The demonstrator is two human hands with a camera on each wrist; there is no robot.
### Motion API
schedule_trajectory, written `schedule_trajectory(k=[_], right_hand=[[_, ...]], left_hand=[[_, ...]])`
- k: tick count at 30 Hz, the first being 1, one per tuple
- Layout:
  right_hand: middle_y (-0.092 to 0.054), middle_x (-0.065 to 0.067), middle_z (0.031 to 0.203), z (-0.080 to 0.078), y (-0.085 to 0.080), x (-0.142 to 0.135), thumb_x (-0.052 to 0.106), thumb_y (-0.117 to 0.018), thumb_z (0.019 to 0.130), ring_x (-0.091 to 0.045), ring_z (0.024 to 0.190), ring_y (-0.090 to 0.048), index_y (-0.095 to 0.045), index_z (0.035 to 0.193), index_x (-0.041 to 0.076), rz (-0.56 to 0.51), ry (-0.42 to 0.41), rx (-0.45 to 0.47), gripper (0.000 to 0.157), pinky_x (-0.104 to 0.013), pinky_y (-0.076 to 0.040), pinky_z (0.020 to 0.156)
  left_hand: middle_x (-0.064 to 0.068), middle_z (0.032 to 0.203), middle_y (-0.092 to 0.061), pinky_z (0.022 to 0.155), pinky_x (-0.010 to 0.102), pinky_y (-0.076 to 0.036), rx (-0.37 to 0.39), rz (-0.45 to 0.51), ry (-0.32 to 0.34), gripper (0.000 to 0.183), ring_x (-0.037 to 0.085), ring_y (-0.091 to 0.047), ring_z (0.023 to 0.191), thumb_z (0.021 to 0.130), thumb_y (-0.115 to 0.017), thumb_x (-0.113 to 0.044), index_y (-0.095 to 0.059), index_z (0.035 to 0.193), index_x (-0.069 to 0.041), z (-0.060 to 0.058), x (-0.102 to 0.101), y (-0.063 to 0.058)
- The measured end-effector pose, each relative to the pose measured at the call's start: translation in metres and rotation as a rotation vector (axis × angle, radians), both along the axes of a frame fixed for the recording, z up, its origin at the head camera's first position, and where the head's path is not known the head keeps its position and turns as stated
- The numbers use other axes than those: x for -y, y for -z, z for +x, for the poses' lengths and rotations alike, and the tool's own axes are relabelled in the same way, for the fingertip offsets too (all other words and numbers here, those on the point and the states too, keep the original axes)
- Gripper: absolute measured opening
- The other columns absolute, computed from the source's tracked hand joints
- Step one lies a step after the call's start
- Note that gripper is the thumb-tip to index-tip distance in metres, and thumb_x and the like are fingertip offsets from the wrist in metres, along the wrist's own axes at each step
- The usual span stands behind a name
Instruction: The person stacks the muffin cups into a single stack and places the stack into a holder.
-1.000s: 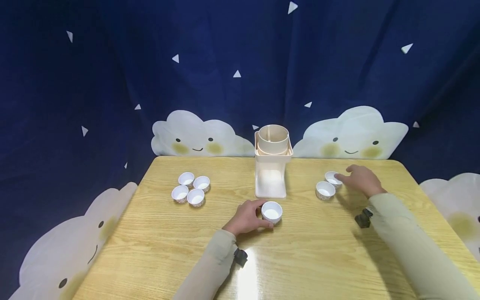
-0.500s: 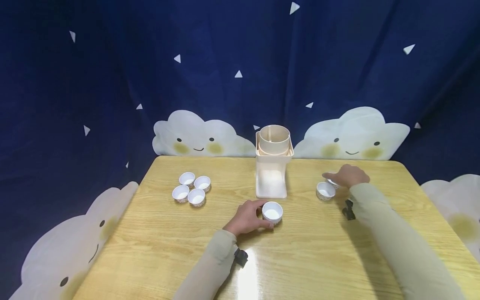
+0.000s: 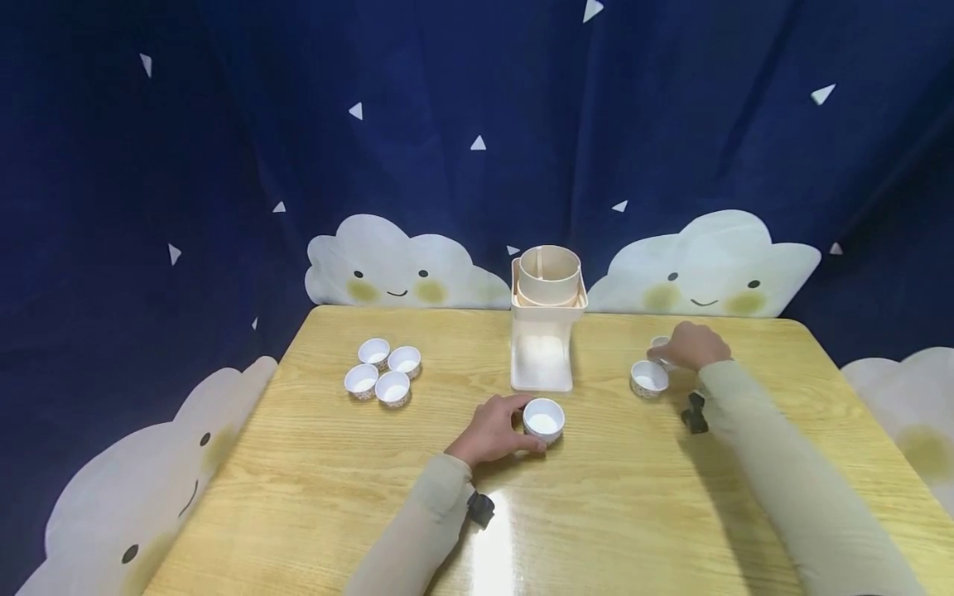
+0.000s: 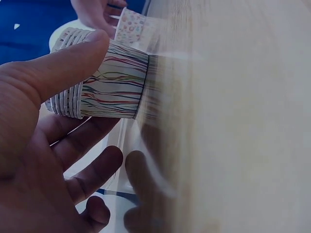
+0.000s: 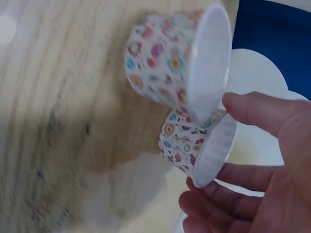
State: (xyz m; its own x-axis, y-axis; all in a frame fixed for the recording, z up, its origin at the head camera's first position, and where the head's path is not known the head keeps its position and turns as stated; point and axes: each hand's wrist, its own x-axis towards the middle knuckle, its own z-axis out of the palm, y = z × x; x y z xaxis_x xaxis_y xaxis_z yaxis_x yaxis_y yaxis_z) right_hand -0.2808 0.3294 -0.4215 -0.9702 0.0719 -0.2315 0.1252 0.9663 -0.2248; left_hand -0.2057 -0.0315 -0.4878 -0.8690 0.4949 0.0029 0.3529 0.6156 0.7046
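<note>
My left hand [image 3: 495,430] grips a stack of paper baking cups [image 4: 116,87] at the middle of the table. Several nested rims and wavy coloured stripes show in the left wrist view, with the thumb on the near side and fingers behind. At the right, my right hand [image 3: 689,346] has its thumb and fingers around the farther of two flower-patterned paper cups [image 5: 182,141], mostly hidden by the hand in the head view. The nearer flower-patterned cup [image 3: 649,378] stands upright close beside it, outside the fingers.
Several white-lined paper cups [image 3: 392,388] stand grouped at the left of the wooden table [image 3: 335,497]. A cream-coloured stand with a round holder [image 3: 549,277] is at the back middle, in front of a dark blue curtain [image 3: 417,99].
My right hand has moved left over the farther flower-patterned cup, and its thumb and fingers have closed around it. My left hand keeps its place on the striped stack.
</note>
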Motion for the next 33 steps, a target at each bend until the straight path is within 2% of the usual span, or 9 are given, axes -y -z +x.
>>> schedule_trajectory(k=[2,4,7,9,11,17,21,27,33], right_hand=[[-0.064,-0.013,0.081,-0.003,-0.003,-0.005,0.053,-0.065,0.083,-0.028,0.074,-0.057,-0.065,0.084,0.004,-0.003,-0.038,0.009,0.050,-0.036,-0.045,0.060],[-0.063,-0.014,0.083,-0.005,-0.007,-0.010,0.050,-0.065,0.084,-0.029,0.076,-0.057,-0.065,0.088,0.001,-0.017,-0.083,0.014,0.049,-0.039,-0.046,0.063],[-0.066,-0.028,0.102,-0.007,-0.012,-0.018,0.044,-0.064,0.088,-0.043,0.092,-0.062,-0.063,0.106,-0.011,-0.044,-0.164,0.001,0.058,-0.051,-0.051,0.080],[-0.061,-0.035,0.121,-0.007,-0.015,-0.023,0.042,-0.064,0.089,-0.052,0.109,-0.058,-0.058,0.122,-0.015,-0.060,-0.215,-0.015,0.066,-0.058,-0.048,0.092],[-0.054,-0.038,0.132,-0.007,-0.018,-0.024,0.040,-0.065,0.090,-0.056,0.120,-0.052,-0.051,0.131,-0.015,-0.083,-0.249,-0.028,0.070,-0.063,-0.043,0.100],[-0.055,-0.036,0.134,0.001,-0.030,-0.013,0.030,-0.069,0.089,-0.054,0.123,-0.051,-0.047,0.139,-0.012,-0.164,-0.284,-0.051,0.069,-0.065,-0.040,0.102],[-0.057,-0.034,0.132,0.007,-0.037,-0.001,0.025,-0.069,0.088,-0.052,0.121,-0.054,-0.048,0.139,-0.009,-0.162,-0.312,-0.079,0.065,-0.064,-0.041,0.102],[-0.060,-0.033,0.128,0.016,-0.046,0.015,0.019,-0.070,0.087,-0.048,0.112,-0.060,-0.049,0.138,-0.007,-0.177,-0.337,-0.116,0.061,-0.060,-0.047,0.093],[-0.058,-0.033,0.131,0.026,-0.054,0.034,0.013,-0.068,0.084,-0.050,0.117,-0.057,-0.051,0.136,-0.010,-0.130,-0.424,-0.191,0.059,-0.061,-0.046,0.098]], left_hand=[[-0.012,0.085,-0.065,0.081,0.031,-0.034,-0.002,-0.001,0.001,0.055,0.006,-0.051,0.077,0.068,-0.090,-0.038,-0.067,0.118,-0.033,0.000,0.000,-0.002],[-0.012,0.085,-0.064,0.081,0.031,-0.034,-0.001,-0.004,0.002,0.055,0.006,-0.050,0.077,0.068,-0.090,-0.038,-0.067,0.118,-0.033,-0.001,-0.001,-0.002],[-0.012,0.086,-0.065,0.081,0.031,-0.035,-0.001,-0.009,0.004,0.055,0.005,-0.051,0.077,0.068,-0.090,-0.039,-0.067,0.118,-0.033,-0.001,-0.002,-0.002],[-0.013,0.087,-0.066,0.082,0.031,-0.036,0.001,-0.012,0.005,0.055,0.005,-0.051,0.078,0.068,-0.089,-0.039,-0.067,0.118,-0.033,-0.002,-0.002,-0.001],[-0.013,0.089,-0.066,0.084,0.032,-0.035,0.009,-0.012,0.005,0.055,0.005,-0.051,0.079,0.069,-0.089,-0.039,-0.067,0.119,-0.033,-0.001,-0.002,-0.001],[-0.013,0.090,-0.066,0.085,0.033,-0.035,0.021,-0.013,0.000,0.055,0.005,-0.051,0.081,0.069,-0.089,-0.039,-0.067,0.118,-0.033,0.000,-0.002,0.001],[-0.012,0.091,-0.067,0.086,0.033,-0.035,0.022,-0.005,0.001,0.054,0.005,-0.052,0.081,0.069,-0.089,-0.039,-0.067,0.117,-0.033,0.000,-0.001,0.002],[-0.012,0.091,-0.066,0.085,0.033,-0.035,0.028,-0.003,-0.002,0.054,0.006,-0.052,0.081,0.069,-0.089,-0.039,-0.067,0.118,-0.032,0.000,-0.001,0.002],[-0.010,0.089,-0.066,0.082,0.031,-0.035,0.024,0.001,-0.009,0.054,0.007,-0.053,0.079,0.069,-0.089,-0.038,-0.067,0.118,-0.031,0.001,0.000,-0.002]])
